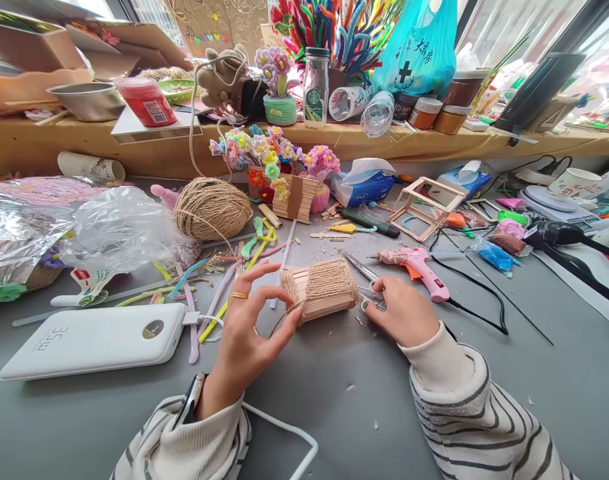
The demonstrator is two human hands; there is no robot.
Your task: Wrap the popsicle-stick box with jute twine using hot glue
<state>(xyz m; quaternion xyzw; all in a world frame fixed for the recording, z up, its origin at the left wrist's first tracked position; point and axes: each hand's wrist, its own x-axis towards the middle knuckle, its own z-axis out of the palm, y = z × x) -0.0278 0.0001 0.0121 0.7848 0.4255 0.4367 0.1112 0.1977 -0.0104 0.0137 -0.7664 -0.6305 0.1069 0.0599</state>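
A small craft-stick container [329, 287] lies on its side, part of it wound with jute twine. At its left end, my left hand [251, 333] grips the edge between thumb and index finger, the other fingers raised. A loose strand of twine runs by those fingertips; whether they pinch it too I cannot tell. My right hand [407, 310] has its fingers closed at the handles of metal scissors [360, 267], whose blades point away to the left. A pink glue gun [421, 270] rests just beyond that hand. The ball of twine [213, 208] sits behind my left hand.
A white power bank [94, 340] with a cable lies at left, plastic bags [119, 227] behind it. Pipe cleaners [194, 320] are scattered beside it. A wooden stick frame [427, 207] stands at back right. Jars and a glass bottle [315, 90] line the ledge.
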